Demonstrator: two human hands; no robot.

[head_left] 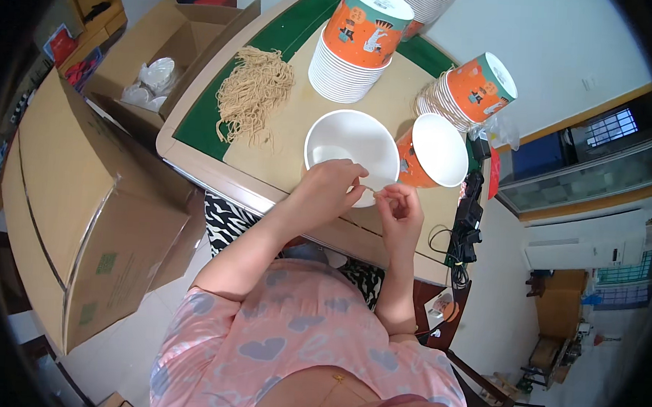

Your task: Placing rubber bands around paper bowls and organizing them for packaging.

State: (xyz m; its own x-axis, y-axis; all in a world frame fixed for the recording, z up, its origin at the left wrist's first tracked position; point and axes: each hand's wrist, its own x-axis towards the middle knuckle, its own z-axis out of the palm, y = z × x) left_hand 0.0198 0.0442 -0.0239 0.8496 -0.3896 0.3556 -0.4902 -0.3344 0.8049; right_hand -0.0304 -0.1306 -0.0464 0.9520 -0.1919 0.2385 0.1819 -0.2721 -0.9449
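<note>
Above the near rim of a white-lined paper bucket [329,134], my left hand [329,185] and my right hand [400,212] meet, each with the fingers pinched. A short, thin beige string [369,189] runs between the fingertips; its ends are hidden in the grips. To the right of that bucket, a second orange paper bucket [413,165] leans with its white mouth toward me. A tangled heap of beige strings [254,91] lies farther left on the table.
Upside-down stacks of orange and white buckets [349,66] stand at the back, another stack [465,89] at the right. Black adapters and cables [469,217] line the table's right edge. Left of the table are an open carton [195,41] and a large cardboard box [85,215].
</note>
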